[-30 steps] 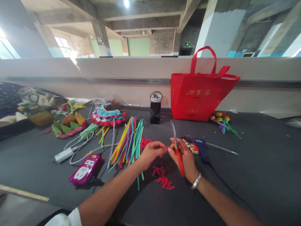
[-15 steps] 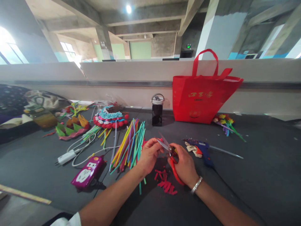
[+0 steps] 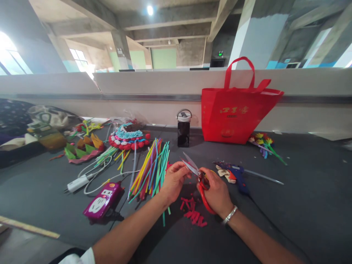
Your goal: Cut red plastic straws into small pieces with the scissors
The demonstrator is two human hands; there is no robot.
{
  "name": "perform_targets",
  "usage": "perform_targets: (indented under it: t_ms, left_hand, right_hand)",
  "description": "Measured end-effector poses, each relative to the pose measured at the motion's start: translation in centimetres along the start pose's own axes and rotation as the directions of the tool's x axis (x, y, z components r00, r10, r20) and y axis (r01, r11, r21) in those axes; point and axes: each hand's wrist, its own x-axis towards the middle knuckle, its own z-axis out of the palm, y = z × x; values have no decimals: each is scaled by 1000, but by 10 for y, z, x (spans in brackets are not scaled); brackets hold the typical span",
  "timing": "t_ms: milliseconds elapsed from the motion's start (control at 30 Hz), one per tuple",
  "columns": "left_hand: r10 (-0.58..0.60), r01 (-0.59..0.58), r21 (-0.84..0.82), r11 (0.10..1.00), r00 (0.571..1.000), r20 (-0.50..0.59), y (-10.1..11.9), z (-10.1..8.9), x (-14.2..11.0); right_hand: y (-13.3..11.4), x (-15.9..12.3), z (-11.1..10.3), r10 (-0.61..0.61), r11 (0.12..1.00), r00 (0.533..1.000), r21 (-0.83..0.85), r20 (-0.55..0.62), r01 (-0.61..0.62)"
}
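Red-handled scissors (image 3: 202, 198) are in my right hand (image 3: 217, 192), its fingers wrapped through the loops. Their blades stand apart and point up and left, across the fingertips of my left hand (image 3: 173, 182). Those left fingers are pinched on a small red strip, mostly covered by the fingers and blades. Below the hands lies a loose pile of short red cut pieces (image 3: 195, 217) on the dark table. Just left of my left hand, a bundle of coloured pipe cleaners (image 3: 151, 168) is spread out, some of it behind the wrist.
A blue glue gun (image 3: 239, 178) with a clear stick lies on the right. Behind stand a red bag (image 3: 239, 121) and a phone (image 3: 183, 134) against a white-lidded bottle. A purple power strip (image 3: 103, 201), a white charger (image 3: 78, 183) and craft flowers (image 3: 129, 135) are to the left.
The scissor blades are spread wider than before, with the upper blade swung upward. My left hand has stayed nearly in place, and the red pile looks the same.
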Motion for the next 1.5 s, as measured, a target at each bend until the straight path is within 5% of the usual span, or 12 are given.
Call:
perform_targets:
  t_ms: [533, 733, 967, 1167, 1367, 1500]
  left_hand:
    - [17, -17, -3, 1000, 1000, 25, 0, 1, -1]
    - [-3, 3, 6, 1000, 1000, 5, 1, 0, 0]
    - [-216, 214, 27, 976, 970, 116, -1, -3, 1]
    - [-365, 340, 144, 929, 907, 212, -4, -5, -3]
    - [-425, 379, 224, 898, 878, 220, -7, -7, -4]
    - [-279, 216, 331, 919, 948, 156, -9, -6, -2]
  right_hand:
    - [3, -1, 0, -85, 995, 996, -64, -38, 82]
    - [1, -1, -1, 52, 999, 998, -9, -37, -52]
    - [4, 10, -13, 183, 935, 962, 339, -204, -106]
    - [-17, 10, -26, 141, 835, 985, 547, -101, -63]
    - [-14, 6, -19, 89, 846, 996, 527, 5, -78]
    - [-11, 8, -16, 122, 864, 991, 497, -56, -79]
